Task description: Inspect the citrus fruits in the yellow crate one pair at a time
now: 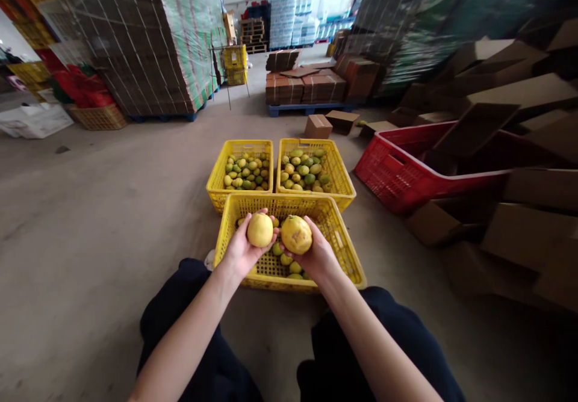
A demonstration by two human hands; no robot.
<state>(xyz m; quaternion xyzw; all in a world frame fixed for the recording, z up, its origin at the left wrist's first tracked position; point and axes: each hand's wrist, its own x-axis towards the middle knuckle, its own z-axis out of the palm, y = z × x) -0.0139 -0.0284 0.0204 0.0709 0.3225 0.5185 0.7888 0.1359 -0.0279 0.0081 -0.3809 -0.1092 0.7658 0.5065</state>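
Observation:
Over the near yellow crate (347, 263), my left hand (239, 250) holds a smooth, pale yellow fruit (260, 229) in its fingers. Close beside it, my right hand (318, 254) grips a second yellow fruit (297, 235) with brown blemishes facing up. Below my hands lie several yellow-green fruits (286, 259) in the near crate, partly hidden by the hands. Behind it stand two more yellow crates, the left one (217, 180) and the right one (344, 179), both holding many green and yellow fruits.
A red crate (388, 176) with cardboard in it stands on the right, among heaped cardboard boxes (533, 233). Farther back are a small carton (318, 126), a blue pallet (311, 109) of flattened boxes, and tall wrapped stacks on both sides.

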